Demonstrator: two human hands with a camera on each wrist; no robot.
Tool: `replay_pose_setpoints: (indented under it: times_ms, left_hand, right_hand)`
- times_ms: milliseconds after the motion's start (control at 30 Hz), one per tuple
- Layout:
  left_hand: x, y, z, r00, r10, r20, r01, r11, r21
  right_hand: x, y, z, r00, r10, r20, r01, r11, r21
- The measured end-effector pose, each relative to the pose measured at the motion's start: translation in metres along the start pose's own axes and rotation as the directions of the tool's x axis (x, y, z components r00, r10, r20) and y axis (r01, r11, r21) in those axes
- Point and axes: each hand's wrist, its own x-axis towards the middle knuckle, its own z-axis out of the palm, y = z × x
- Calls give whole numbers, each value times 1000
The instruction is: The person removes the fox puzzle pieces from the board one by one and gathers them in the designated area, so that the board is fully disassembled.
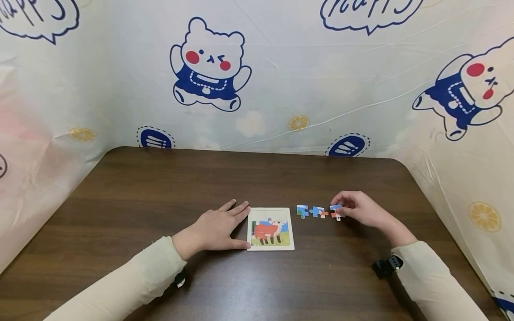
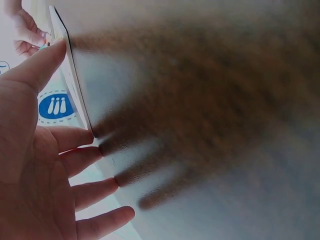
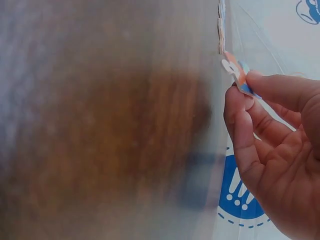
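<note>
A square puzzle board [image 1: 271, 248] with a white frame lies on the table, its assembled part picturing a red-orange animal on grass. The upper strip inside the frame is bare. My left hand [image 1: 217, 228], fingers spread and straight, touches the board's left edge with thumb and fingertips. To the board's right lie two loose jigsaw pieces in a row, a blue and green piece [image 1: 302, 211] and a blue and orange piece [image 1: 318, 211]. My right hand [image 1: 363, 209] pinches a third jigsaw piece [image 3: 240, 77] between thumb and fingers, tilted in the right wrist view.
The dark wooden table [image 1: 160, 178] ends at a printed cloth [image 1: 273, 80] hanging behind it and along its sides. A black wrist camera [image 1: 387, 266] is strapped at the right cuff, and part of another shows under the left cuff.
</note>
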Motion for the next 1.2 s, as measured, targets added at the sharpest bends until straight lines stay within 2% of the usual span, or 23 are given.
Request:
replay_pose_setpoints:
  times_ms: [300,533,733,933,1200]
  left_hand:
    - [0,0,1,1000,1,-6,-1,1000,6]
    - [0,0,1,1000,-3,-6,3,1000,5]
    - [0,0,2,1000,-2,-8,2,1000,2]
    - [0,-1,2,1000,-1,-7,1,1000,1]
    - [0,-1,2,1000,-2,-9,2,1000,8]
  right_hand:
    - [3,3,-1,1000,8,1,-8,997,-73]
    - [4,3,-3,999,36,3,-36,995,-89]
    - [2,2,-5,999,31,-25,-34,993,-115]
    - [5,-7,-2,1000,2,-24,-4,996,-94]
    - [25,-30,13,999,-39,36,41,997,-58]
